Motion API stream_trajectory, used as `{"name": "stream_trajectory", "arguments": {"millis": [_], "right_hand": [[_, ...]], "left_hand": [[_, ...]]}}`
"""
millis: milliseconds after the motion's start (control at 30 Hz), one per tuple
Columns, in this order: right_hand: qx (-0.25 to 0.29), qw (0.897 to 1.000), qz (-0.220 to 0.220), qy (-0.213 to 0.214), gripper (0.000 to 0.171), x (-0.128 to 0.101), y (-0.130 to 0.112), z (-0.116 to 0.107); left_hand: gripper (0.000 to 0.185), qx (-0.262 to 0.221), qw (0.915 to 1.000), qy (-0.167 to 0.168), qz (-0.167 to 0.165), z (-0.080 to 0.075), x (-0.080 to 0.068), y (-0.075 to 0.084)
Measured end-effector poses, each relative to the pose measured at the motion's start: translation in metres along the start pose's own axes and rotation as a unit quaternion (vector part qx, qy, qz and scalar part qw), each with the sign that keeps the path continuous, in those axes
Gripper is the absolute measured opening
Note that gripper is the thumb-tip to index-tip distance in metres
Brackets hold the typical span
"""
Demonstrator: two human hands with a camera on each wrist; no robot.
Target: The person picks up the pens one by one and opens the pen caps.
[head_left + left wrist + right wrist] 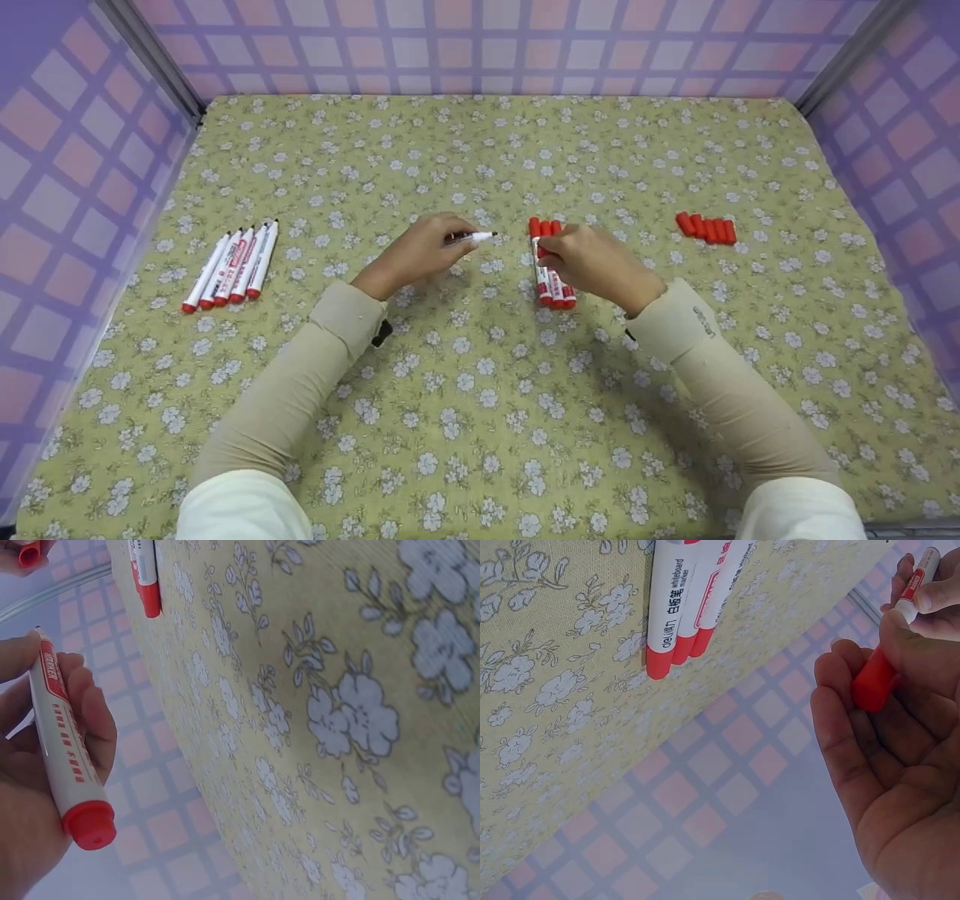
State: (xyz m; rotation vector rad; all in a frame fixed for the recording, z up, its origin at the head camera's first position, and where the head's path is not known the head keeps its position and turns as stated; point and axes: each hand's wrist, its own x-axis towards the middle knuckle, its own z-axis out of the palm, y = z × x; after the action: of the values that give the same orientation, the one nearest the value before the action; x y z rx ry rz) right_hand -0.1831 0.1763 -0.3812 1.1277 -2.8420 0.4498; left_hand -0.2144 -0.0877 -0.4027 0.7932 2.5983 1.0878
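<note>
My left hand [439,241] grips a white whiteboard marker [474,238] with its bare tip pointing right. The left wrist view shows this marker [66,750] between thumb and fingers, its red end toward the camera. My right hand [559,251] hovers over a row of capped markers [553,289] and holds a red cap [874,682] against its fingers. That red cap [28,553] also shows at the left wrist view's top left. The two hands are a short gap apart.
Several uncapped white markers [232,266] lie side by side at the left. A small heap of loose red caps [705,227] lies at the right. The flowered yellow cloth [480,420] is walled by checked purple panels [67,150].
</note>
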Motion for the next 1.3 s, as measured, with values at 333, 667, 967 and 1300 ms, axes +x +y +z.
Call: {"name": "stream_trajectory", "arguments": {"millis": [333, 667, 967, 1300], "right_hand": [[-0.008, 1.000, 0.001, -0.006, 0.011, 0.000, 0.001, -0.001], [-0.006, 1.000, 0.001, -0.003, 0.015, 0.000, 0.001, 0.000], [-0.022, 1.000, -0.003, -0.001, 0.015, -0.002, 0.002, 0.001], [-0.035, 0.999, 0.005, -0.007, 0.013, -0.004, 0.002, 0.003]], "left_hand": [[0.031, -0.039, 0.9965, 0.054, -0.050, -0.011, -0.010, -0.015], [0.034, -0.034, 0.9863, 0.113, -0.116, -0.026, -0.025, -0.039], [0.038, -0.015, 0.9784, 0.142, -0.149, -0.041, -0.041, -0.063], [0.042, 0.011, 0.9676, 0.161, -0.194, -0.060, -0.062, -0.082]]}}
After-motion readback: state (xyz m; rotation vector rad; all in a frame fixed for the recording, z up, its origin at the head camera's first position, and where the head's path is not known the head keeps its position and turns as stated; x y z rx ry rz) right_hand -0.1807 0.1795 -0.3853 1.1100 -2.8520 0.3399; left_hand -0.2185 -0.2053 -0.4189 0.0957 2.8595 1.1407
